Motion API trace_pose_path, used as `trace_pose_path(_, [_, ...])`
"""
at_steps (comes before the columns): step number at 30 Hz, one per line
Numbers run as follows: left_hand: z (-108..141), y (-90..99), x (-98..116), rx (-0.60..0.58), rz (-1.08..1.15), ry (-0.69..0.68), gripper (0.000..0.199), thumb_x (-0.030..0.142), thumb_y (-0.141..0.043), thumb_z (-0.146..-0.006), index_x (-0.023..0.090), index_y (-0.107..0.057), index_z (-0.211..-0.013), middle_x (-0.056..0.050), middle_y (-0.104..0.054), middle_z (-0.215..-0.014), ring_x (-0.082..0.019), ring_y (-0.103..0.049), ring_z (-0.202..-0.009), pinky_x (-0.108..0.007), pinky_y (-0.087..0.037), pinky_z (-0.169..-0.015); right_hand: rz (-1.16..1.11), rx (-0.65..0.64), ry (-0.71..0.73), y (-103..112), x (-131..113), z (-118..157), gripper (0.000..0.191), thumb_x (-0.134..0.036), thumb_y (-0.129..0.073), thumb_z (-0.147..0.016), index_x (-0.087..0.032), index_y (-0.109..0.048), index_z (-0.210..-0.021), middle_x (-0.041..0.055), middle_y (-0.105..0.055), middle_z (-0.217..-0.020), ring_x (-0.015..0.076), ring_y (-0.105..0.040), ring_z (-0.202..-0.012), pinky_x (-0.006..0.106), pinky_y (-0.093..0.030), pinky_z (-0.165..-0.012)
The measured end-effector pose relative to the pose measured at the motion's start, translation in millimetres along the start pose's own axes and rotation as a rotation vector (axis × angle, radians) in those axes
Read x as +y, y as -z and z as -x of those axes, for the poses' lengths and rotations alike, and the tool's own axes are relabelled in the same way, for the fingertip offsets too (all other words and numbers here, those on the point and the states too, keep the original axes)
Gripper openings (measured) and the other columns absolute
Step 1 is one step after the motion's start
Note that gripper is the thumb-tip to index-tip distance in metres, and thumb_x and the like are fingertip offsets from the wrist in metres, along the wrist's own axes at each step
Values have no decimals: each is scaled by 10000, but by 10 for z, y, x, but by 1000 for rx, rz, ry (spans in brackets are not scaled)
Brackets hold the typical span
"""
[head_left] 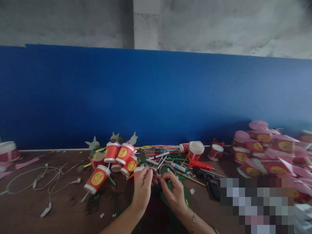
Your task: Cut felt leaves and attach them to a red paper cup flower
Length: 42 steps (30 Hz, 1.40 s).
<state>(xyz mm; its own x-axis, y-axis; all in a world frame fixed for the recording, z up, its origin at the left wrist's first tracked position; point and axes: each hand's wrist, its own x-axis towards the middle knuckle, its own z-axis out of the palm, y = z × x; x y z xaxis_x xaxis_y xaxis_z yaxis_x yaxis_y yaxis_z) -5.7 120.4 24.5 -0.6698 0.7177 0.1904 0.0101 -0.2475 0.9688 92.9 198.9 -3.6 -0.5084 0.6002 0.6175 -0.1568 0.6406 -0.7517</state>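
Observation:
My left hand [143, 186] and my right hand [172, 189] are close together at the lower centre, fingers pinched around something small and dark between them that I cannot make out. Part of a red paper cup [137, 170] shows behind my left hand. To the left lie several red cups with yellow emblems, among them a tilted cup [97, 179] with a white stick. Small green rabbit-ear cutouts [94, 144] stand by these cups. Behind my hands spreads a pile of coloured pipe cleaners and sticks [156, 152].
White earphones [46, 208] with a looped cable lie left. Right of centre are a white-rimmed cup [196, 149], a red-handled tool [201, 165], and black scissors [213, 188]. Pink-and-red cups [264, 152] are heaped at the right. A blue wall [156, 97] stands behind.

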Motion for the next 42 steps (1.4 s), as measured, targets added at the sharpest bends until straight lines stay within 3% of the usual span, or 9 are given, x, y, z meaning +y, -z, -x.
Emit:
trace_pose_path(4, [-14,38,34,47,-156,-31,327,392,-480,-827,142,-640,-964,-11,-603,-616,-142,-558,-572,-231,-444,-523,-8,-29,7,-12,-9,15,105,-196,-489,-826,-184,-505,-724,6,-504,-686,129,-473,-638,236,-394,-604])
trace_pose_path(8, [-32,64,37,56,-286,-216,252,323,-479,-839,163,-649,-936,-75,-649,-871,-196,-602,-834,-294,-490,-708,-35,-54,-45,-34,-13,17,121,-230,-494,-838,-180,-522,-732,9,-511,-689,129,-474,-641,232,-397,-608])
trace_pose_path(12, [-9,59,-24,49,-407,-353,198,271,-472,-848,165,-639,-832,-96,-622,-952,-206,-577,-923,-326,-489,-776,-63,-15,-125,-43,4,5,150,-291,-512,-834,-172,-542,-748,22,-534,-711,138,-485,-662,234,-405,-608])
trace_pose_path(20, [20,41,-137,17,-435,-336,193,269,-459,-862,175,-625,-834,-96,-594,-996,-204,-578,-956,-335,-517,-789,-106,-8,-195,-48,33,1,194,-343,-542,-813,-161,-561,-746,30,-556,-709,144,-496,-668,231,-412,-611])
trace_pose_path(42, [5,32,-51,24,-367,-290,215,285,-458,-854,165,-617,-772,-96,-601,-958,-193,-589,-869,-286,-511,-681,-56,-19,-279,-47,51,-25,226,-360,-567,-780,-153,-607,-698,27,-597,-647,138,-510,-606,228,-415,-576])
